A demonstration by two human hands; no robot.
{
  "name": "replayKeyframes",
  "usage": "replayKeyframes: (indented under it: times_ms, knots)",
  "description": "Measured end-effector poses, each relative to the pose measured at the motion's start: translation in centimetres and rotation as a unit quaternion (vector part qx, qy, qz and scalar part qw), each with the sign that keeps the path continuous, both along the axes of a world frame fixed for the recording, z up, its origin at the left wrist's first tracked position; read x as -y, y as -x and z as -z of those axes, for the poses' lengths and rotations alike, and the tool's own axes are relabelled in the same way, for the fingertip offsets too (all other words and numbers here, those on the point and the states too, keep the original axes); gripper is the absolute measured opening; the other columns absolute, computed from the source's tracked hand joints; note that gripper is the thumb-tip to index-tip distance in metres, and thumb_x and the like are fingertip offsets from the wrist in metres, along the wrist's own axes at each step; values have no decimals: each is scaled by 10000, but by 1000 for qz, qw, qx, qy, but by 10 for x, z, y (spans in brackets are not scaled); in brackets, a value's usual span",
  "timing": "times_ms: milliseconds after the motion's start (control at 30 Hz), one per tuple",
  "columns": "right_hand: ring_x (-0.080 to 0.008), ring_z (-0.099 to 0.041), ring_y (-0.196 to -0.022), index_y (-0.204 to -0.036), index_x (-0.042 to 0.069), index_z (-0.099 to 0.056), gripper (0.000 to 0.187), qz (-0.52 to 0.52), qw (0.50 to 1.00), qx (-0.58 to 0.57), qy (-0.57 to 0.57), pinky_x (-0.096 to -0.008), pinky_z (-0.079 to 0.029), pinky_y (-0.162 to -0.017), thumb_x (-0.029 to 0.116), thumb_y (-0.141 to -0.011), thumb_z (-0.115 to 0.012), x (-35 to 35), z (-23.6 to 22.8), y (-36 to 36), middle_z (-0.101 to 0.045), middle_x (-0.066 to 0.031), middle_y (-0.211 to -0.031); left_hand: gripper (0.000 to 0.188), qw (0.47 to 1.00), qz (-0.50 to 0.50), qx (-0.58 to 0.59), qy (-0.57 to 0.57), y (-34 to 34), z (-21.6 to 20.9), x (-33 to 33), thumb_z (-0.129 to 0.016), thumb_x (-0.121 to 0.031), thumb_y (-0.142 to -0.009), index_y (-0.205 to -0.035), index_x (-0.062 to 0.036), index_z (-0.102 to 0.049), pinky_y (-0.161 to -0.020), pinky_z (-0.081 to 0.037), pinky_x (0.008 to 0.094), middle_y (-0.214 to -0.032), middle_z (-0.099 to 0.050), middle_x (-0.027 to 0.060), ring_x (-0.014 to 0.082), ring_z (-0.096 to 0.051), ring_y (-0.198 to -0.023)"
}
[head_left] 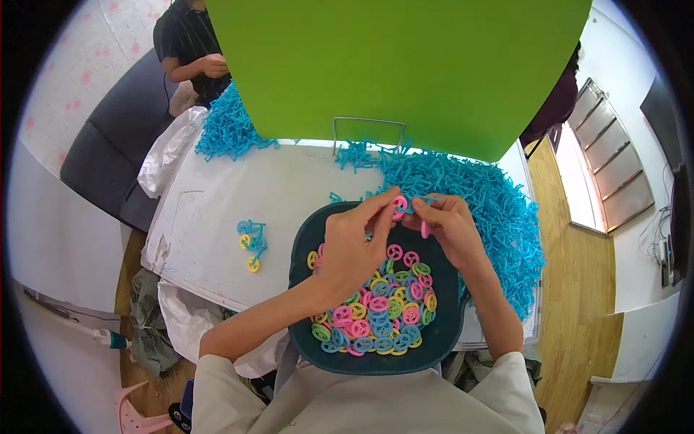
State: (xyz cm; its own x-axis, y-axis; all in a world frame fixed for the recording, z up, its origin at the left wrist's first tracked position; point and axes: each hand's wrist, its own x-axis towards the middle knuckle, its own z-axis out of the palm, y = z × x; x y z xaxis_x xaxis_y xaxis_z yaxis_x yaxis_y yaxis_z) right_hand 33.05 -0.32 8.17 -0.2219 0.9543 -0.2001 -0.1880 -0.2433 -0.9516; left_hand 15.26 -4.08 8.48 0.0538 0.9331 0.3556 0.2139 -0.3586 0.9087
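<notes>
Above a dark green basin (pixel 450 329), my two hands meet over a small part. Thumb and fingertips of my left hand (pixel 353 242) pinch a pink spoked toy wheel (pixel 399 205). My right hand (pixel 454 230) is closed on a thin blue plastic piece (pixel 413 205), which touches that wheel. A second pink wheel (pixel 425 229) hangs just below my right fingers; whether it is fixed to the blue piece I cannot tell. Many loose wheels (pixel 379 318) in pink, yellow, green and blue lie in the basin, partly hidden by my left hand and wrist.
A big heap of blue plastic pieces (pixel 477 195) covers the table's right side; another heap (pixel 230 130) lies far left. Several blue pieces with wheels (pixel 252 244) rest on the white table (pixel 210 210). A green panel (pixel 412 72) stands behind. Another person (pixel 194 58) is at far left.
</notes>
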Motion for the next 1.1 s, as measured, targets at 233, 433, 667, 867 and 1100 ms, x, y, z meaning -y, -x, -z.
replayKeyframes:
  times_ms: [233,433,667,867,1100]
  knots:
    - [-90,-632,-694,-912,-29,-686,227,67,939,204,-270,-219,-482,-627,176,-856,-766,7,1,7,-688,-49,-772,231,986,54,149,47,6,1,-8,-544,-90,-999,-1176,29,-633,-799,-562,279,-1062,-687,115,169,-684,-927]
    - [-84,-637,-744,-994,-23,-693,177,47,905,253,-338,-232,-500,-648,71,-853,-744,8,-3,12,-706,-47,-830,223,995,36,89,25,14,3,-8,-614,-36,-942,-1161,2,-636,-767,-565,271,-1049,-662,93,159,-670,-930]
    - [-132,-692,-840,-1044,-28,-696,231,-41,962,142,-231,-263,-549,-758,89,-851,-748,9,-8,14,-730,-100,-915,243,994,23,89,64,25,-4,-12,-647,6,-893,-1136,1,-630,-732,-569,263,-993,-658,84,152,-670,-847]
    - [-196,-706,-895,-1073,15,-703,247,11,900,303,-314,-324,-543,-807,91,-842,-741,-5,-9,-11,-736,-112,-957,233,995,-82,-51,9,104,-1,-11,-621,-71,-933,-1162,-42,-654,-727,-564,270,-975,-671,80,139,-656,-817]
    - [-322,-625,-1048,-1079,77,-713,269,34,767,571,-290,-392,-488,-928,61,-810,-719,-38,9,-69,-684,-117,-1047,249,934,-166,-285,137,242,38,4,-650,-109,-904,-1143,-43,-669,-717,-512,282,-998,-690,99,149,-647,-861]
